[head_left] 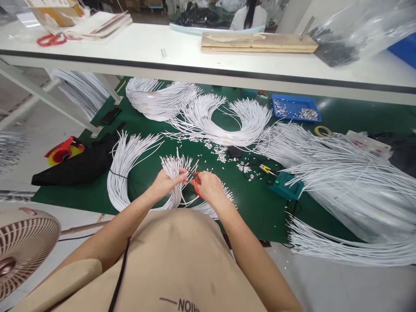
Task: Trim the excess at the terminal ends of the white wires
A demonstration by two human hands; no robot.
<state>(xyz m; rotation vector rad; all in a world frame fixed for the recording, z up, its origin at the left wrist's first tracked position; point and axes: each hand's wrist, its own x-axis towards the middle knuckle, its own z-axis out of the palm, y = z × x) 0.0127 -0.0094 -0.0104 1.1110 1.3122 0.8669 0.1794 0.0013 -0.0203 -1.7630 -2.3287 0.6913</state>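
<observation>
My left hand (166, 182) is closed round a bundle of white wires (173, 167), whose ends fan upward above the fist. My right hand (209, 187) grips red-handled scissors (196, 182), with the blades pointing left toward the wire ends near my left thumb. Both hands meet over the green mat (253, 203), just in front of my body. More of the same bundle curves down below my hands. Small white cut-off bits (221, 151) lie scattered on the mat beyond the hands.
Big curved bundles of white wires (224, 117) cover the mat at back, left and right (351, 186). A blue tray (295, 107) holds small metal parts. Yellow-handled pliers (268, 170), a teal box (286, 186), tape (323, 131), a fan (22, 247), a white shelf (195, 60) overhead.
</observation>
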